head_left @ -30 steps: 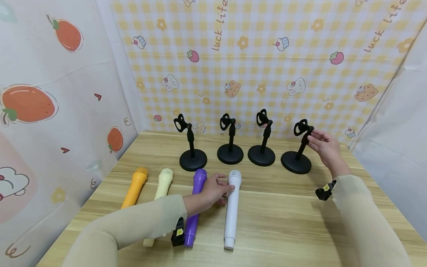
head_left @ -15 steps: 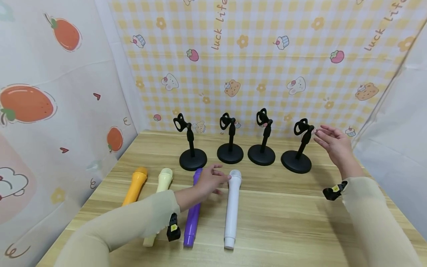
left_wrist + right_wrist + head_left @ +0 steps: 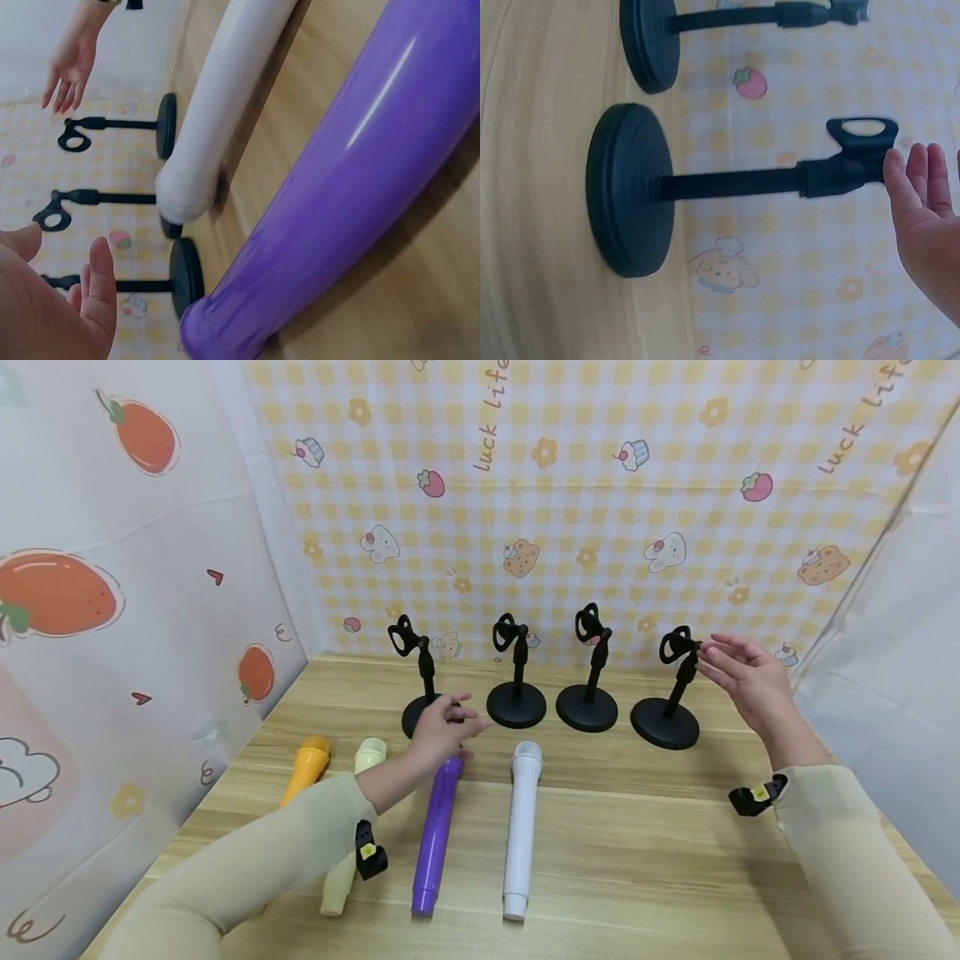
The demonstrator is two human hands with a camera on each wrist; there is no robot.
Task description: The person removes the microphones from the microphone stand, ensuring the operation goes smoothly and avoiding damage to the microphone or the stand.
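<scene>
My left hand [image 3: 437,732] hovers over the head end of a purple microphone [image 3: 436,839], its fingers spread loosely and holding nothing. In the left wrist view that purple microphone [image 3: 352,172] crosses the frame, with the thumb and fingers apart from it. Right of it a white microphone [image 3: 522,835] lies on the table. My right hand [image 3: 750,685] is raised at the rightmost black microphone stand [image 3: 665,720], fingers extended, fingertips right beside the clip's joint. The right wrist view shows the stand's clip [image 3: 862,142] with the fingertips next to it.
Three more black stands, left [image 3: 426,672], second [image 3: 517,702] and third [image 3: 588,706], stand in the row along the back. A cream microphone [image 3: 341,881] and an orange microphone [image 3: 309,764] lie at the left, partly behind my left sleeve. A checked cloth [image 3: 570,518] hangs behind the table.
My left hand has left the white microphone and moved left over the purple one. The right hand drew back from the rightmost stand, then came slightly closer again. Microphones and stands stay put.
</scene>
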